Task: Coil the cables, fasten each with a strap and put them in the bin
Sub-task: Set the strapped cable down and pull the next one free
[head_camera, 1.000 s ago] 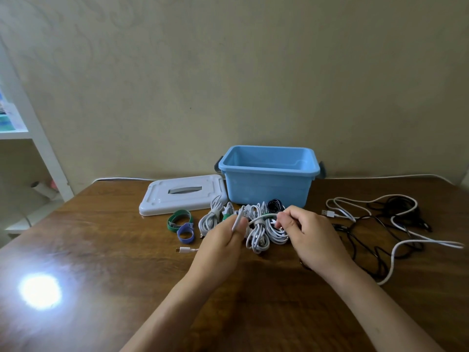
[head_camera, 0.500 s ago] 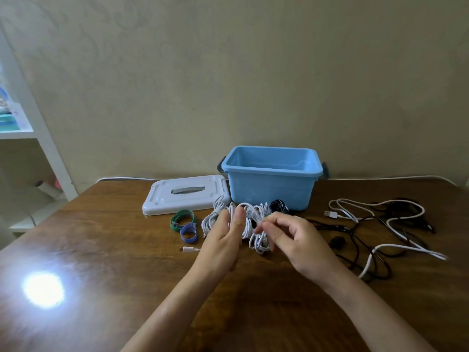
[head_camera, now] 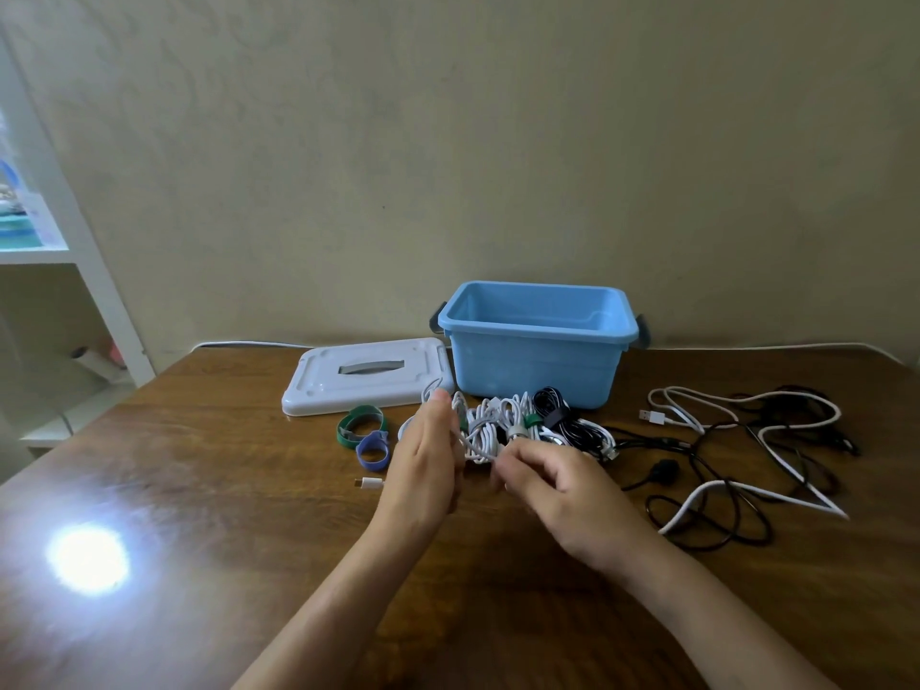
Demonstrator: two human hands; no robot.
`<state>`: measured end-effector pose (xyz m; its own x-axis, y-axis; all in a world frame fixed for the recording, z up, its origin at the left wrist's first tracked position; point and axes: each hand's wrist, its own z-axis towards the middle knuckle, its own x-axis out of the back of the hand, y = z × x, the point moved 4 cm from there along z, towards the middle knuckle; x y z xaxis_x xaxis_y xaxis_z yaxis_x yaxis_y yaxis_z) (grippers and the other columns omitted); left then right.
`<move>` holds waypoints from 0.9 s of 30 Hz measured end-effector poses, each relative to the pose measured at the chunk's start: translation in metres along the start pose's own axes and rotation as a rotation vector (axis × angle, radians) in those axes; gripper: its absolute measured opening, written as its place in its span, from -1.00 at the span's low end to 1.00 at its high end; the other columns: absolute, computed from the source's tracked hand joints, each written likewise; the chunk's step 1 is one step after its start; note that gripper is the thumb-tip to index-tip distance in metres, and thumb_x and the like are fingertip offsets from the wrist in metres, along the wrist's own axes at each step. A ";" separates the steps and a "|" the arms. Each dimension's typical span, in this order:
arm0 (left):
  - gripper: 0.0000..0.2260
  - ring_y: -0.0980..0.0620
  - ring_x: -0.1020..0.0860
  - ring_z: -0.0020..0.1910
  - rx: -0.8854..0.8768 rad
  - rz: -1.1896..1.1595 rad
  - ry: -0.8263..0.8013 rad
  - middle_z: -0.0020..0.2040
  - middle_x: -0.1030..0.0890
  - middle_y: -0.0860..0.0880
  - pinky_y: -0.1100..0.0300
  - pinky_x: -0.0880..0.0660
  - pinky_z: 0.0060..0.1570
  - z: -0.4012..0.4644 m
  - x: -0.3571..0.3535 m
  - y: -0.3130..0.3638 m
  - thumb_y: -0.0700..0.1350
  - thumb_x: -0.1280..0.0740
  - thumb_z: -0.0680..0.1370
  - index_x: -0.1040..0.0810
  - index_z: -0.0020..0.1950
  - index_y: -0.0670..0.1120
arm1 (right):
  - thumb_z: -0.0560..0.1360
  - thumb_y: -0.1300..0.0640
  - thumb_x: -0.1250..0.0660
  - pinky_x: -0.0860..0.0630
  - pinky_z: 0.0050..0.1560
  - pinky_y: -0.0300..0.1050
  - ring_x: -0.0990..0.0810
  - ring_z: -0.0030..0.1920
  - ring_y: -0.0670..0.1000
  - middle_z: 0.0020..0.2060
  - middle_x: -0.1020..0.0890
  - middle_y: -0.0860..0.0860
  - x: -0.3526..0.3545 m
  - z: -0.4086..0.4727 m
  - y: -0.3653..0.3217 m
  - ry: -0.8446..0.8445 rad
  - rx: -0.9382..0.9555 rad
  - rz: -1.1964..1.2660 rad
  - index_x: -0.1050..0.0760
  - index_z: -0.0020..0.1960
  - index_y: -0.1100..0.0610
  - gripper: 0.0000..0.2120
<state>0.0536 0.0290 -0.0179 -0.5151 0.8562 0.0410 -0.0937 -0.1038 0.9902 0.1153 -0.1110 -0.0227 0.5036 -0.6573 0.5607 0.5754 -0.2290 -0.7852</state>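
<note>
The left hand (head_camera: 423, 470) is held upright on its edge just above the table (head_camera: 199, 490), fingers straight and together, with a thin white cable (head_camera: 478, 448) running across its inner side; whether the thumb presses that cable cannot be told, since the palm faces away; the right hand (head_camera: 562, 495) sits just beside it, fingers curled, its fingertips (head_camera: 503, 473) pinching the same white cable where it leaves the left hand, though motion blur softens the detail; right behind both hands lies a cluster of coiled white cables (head_camera: 503, 415), some bound with green or grey straps, and touching it on the right a coiled black cable (head_camera: 552, 408) with a dark strap; a small white plug (head_camera: 369, 483) lies on the wood near the left hand; just left of the coils are two loose straps, a green strap (head_camera: 359, 424) and a blue strap (head_camera: 372, 449), touching each other; behind the coils stands the blue bin (head_camera: 537, 363), open, with dark latches at its sides, and no cable shows inside it from this angle; its white lid (head_camera: 368, 376) lies flat beside it on the left, grey handle upward; to the right, well apart from the hands, loose white and black cables (head_camera: 737, 440) sprawl tangled over the table; a bright glare spot (head_camera: 87, 557) shows on the wood at the left; a white shelf (head_camera: 74, 231) stands at the far left against the beige wall (head_camera: 448, 141).
</note>
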 end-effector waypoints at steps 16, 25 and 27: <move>-0.49 0.00 -0.21 -0.46 -0.228 -0.145 -0.012 -0.43 -0.24 0.01 0.06 -0.14 -0.45 -0.002 -0.012 0.004 0.17 -0.03 0.66 -0.54 0.06 -0.23 | 0.66 -0.16 -0.21 -0.29 -0.31 -0.24 -0.51 -0.40 -0.19 -0.50 -0.53 -0.25 -0.033 -0.003 -0.010 -0.182 -0.043 -0.157 -0.68 -0.20 0.05 -0.56; -0.47 0.10 -0.14 -0.53 -0.150 -0.132 -0.190 -0.45 -0.24 0.06 0.25 -0.10 -0.52 0.001 0.006 0.015 0.22 -0.03 0.66 -0.54 0.04 -0.21 | 0.59 -0.18 -0.34 -0.41 -0.22 -0.17 -0.53 -0.27 -0.23 -0.33 -0.59 -0.24 -0.007 0.004 0.003 -0.234 -0.068 -0.300 -0.58 -0.19 -0.10 -0.76; -0.49 0.13 -0.21 -0.56 -0.187 0.052 -0.212 -0.49 -0.29 0.09 0.22 -0.17 -0.53 0.000 0.005 0.013 0.24 -0.02 0.63 -0.55 -0.04 -0.14 | 0.61 -0.17 -0.31 -0.52 -0.04 -0.09 -0.56 -0.10 -0.20 -0.15 -0.63 -0.20 0.009 0.005 0.003 -0.191 -0.061 -0.429 -0.57 -0.08 -0.12 -0.82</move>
<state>0.0504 0.0318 -0.0051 -0.3357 0.9319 0.1376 -0.2377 -0.2252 0.9449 0.1251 -0.1137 -0.0189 0.3414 -0.3522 0.8714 0.7214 -0.4962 -0.4831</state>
